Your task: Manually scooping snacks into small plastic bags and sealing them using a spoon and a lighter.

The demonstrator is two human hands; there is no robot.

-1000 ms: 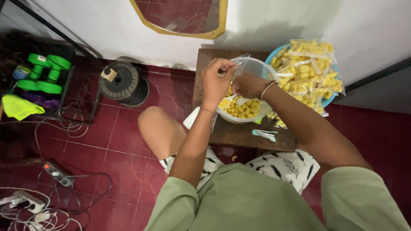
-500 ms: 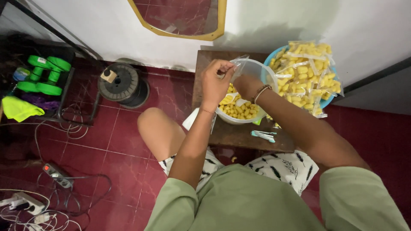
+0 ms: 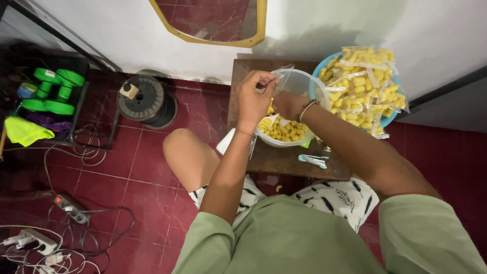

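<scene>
A clear, glossy thin plastic bag (image 3: 284,76) sits above the smooth translucent plastic bowl (image 3: 299,109); at four o'clock lies matt dark brown wooden table (image 3: 284,160), at nine o'clock polished, marbled red floor tiles (image 3: 127,167)

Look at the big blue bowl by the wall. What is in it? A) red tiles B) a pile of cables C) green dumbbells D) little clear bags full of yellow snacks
D: the blue bowl is heaped with small clear bags of yellow snacks; the green dumbbells sit on a shelf far to the left, and the cables lie on the floor.
</scene>
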